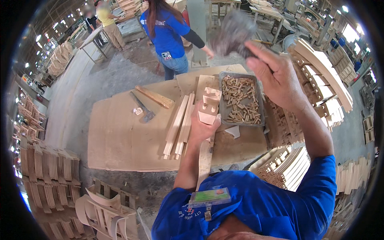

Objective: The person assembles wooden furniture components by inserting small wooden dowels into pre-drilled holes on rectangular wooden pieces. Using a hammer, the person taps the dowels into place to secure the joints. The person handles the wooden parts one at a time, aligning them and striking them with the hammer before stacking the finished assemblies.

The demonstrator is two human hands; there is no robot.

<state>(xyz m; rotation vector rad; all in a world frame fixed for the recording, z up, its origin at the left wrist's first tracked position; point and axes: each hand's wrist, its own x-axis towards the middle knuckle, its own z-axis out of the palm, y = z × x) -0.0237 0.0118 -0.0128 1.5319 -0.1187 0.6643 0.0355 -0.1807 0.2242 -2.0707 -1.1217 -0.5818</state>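
Observation:
My left hand is wrapped round a pale wooden chair part, held upright over a long wooden board. Short pegs stand out of its side. Raised at the upper right, my right hand has hold of a dark grey, blurred thing; motion smears it too much to tell its kind. Just right of the wooden part is a grey tray full of wooden dowels. Several long, pale wooden strips lie left of my left hand.
On the cardboard-covered table lie a hammer and a rough wooden stick. Stacked wooden parts crowd the right side. Chair frames stand at the lower left. A person in blue stands beyond the table.

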